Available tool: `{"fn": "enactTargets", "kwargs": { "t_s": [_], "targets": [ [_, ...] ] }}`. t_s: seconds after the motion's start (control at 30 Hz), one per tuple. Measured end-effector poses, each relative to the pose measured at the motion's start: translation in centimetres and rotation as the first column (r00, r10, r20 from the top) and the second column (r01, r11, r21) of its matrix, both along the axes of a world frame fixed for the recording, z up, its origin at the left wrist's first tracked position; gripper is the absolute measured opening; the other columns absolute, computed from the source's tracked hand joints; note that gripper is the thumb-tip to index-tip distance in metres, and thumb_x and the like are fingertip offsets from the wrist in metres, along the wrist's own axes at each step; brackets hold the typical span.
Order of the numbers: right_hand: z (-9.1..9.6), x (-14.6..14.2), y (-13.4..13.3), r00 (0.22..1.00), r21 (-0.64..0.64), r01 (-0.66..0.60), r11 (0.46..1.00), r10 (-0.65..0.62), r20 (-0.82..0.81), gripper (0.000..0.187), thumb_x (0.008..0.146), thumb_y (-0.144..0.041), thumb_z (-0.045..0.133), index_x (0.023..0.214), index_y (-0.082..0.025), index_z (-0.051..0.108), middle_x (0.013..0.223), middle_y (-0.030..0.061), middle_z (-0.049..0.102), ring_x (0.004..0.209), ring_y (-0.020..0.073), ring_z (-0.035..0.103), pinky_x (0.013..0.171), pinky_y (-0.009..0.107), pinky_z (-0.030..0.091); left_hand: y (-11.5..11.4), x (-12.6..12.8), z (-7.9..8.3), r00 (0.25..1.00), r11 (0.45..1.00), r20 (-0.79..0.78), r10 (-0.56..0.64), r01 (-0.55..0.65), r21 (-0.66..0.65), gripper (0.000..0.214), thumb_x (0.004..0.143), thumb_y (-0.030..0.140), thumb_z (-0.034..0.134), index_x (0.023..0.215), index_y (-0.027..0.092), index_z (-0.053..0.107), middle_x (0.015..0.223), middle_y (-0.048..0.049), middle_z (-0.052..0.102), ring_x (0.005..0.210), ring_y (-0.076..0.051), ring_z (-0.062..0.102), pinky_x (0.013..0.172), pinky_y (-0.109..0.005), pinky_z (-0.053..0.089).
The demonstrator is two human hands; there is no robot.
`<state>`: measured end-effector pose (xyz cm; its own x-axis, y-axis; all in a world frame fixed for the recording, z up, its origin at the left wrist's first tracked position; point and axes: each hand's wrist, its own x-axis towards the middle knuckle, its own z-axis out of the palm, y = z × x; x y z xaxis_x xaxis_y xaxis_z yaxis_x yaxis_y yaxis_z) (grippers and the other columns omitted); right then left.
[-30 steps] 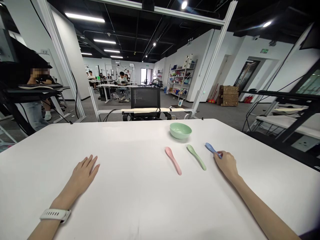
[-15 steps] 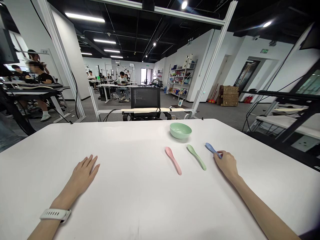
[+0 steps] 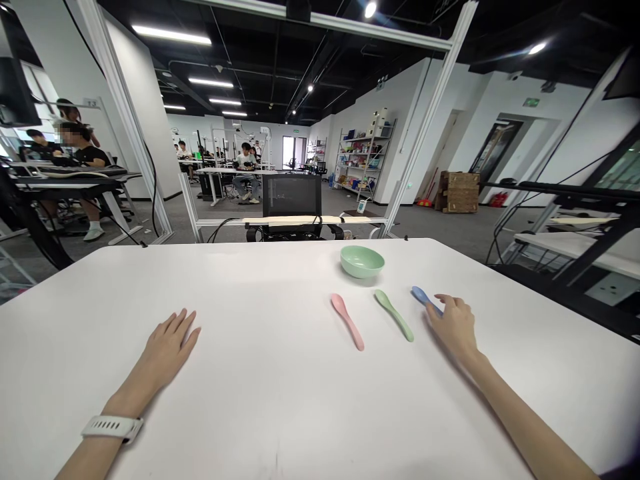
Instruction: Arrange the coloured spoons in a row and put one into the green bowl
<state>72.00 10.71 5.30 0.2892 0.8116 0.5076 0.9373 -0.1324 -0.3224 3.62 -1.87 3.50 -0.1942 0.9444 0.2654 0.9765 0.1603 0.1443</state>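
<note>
At the right, my right hand (image 3: 454, 327) hovers over the handle of a blue spoon (image 3: 421, 295), thumb and fingers parted; the hand hides the handle's lower end. To its left lie a green spoon (image 3: 394, 315) and a pink spoon (image 3: 347, 321), both slanting with their bowls away from me. Behind the spoons a light green bowl (image 3: 362, 262) stands upright near the far edge. My left hand (image 3: 167, 347) rests flat on the white table (image 3: 260, 373), fingers stretched out, holding nothing. A pale watch band (image 3: 113, 427) is round the left wrist.
Metal frame posts (image 3: 431, 110) rise beyond the table's far edge, with a black mesh chair (image 3: 292, 195) behind it. Shelves (image 3: 365, 157) and a wooden crate (image 3: 457, 192) stand farther back. Several people sit at desks in the background, away from this table.
The fingers of my right hand have spread apart and come off the blue spoon's handle, which stays on the table. My left hand has kept its place.
</note>
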Motion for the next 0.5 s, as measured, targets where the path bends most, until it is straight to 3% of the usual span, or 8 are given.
{"fn": "enactTargets", "kwargs": {
  "t_s": [0.1, 0.2, 0.37, 0.5],
  "targets": [
    [0.9, -1.5, 0.3, 0.960, 0.017, -0.278, 0.960, 0.279, -0.023, 0.046, 0.101, -0.039, 0.043, 0.134, -0.017, 0.066, 0.136, 0.0209, 0.070, 0.130, 0.0355, 0.064, 0.115, 0.052, 0.049, 0.0, 0.1, 0.1, 1.000, 1.000, -0.001, -0.008, 0.008, -0.010, 0.079, 0.100, 0.056, 0.027, 0.158, 0.011, 0.057, 0.170, -0.0177, 0.052, 0.160, -0.037, 0.045, 0.130, -0.056, 0.037],
    [1.5, -3.1, 1.0, 0.891, -0.084, -0.455, 0.887, 0.451, -0.060, 0.047, 0.103, -0.036, 0.040, 0.140, -0.021, 0.066, 0.145, 0.0167, 0.070, 0.137, 0.0314, 0.065, 0.120, 0.048, 0.049, -0.1, 0.2, 0.5, 1.000, 1.000, -0.001, -0.005, 0.005, -0.028, 0.080, 0.100, 0.056, 0.027, 0.159, 0.009, 0.056, 0.171, -0.0186, 0.051, 0.160, -0.038, 0.045, 0.130, -0.057, 0.037],
    [1.5, -4.3, 2.3, 0.848, -0.213, -0.530, 0.820, 0.515, -0.127, 0.047, 0.102, -0.034, 0.042, 0.136, -0.022, 0.072, 0.151, 0.0124, 0.071, 0.143, 0.0289, 0.064, 0.125, 0.047, 0.047, -0.2, 0.3, 0.9, 1.000, 0.999, 0.006, -0.010, 0.010, -0.046, 0.079, 0.101, 0.055, 0.029, 0.159, 0.009, 0.056, 0.171, -0.0178, 0.050, 0.162, -0.037, 0.043, 0.131, -0.056, 0.036],
    [1.1, -4.1, 2.4, 0.847, -0.205, -0.532, 0.822, 0.508, -0.158, 0.047, 0.101, -0.034, 0.044, 0.132, -0.022, 0.077, 0.152, 0.0116, 0.070, 0.148, 0.0294, 0.060, 0.127, 0.048, 0.046, -0.1, 0.1, 0.5, 1.000, 1.000, -0.010, -0.007, 0.007, -0.019, 0.075, 0.100, 0.053, 0.032, 0.158, 0.013, 0.058, 0.169, -0.0158, 0.053, 0.160, -0.036, 0.046, 0.130, -0.056, 0.038]
  ]
}}
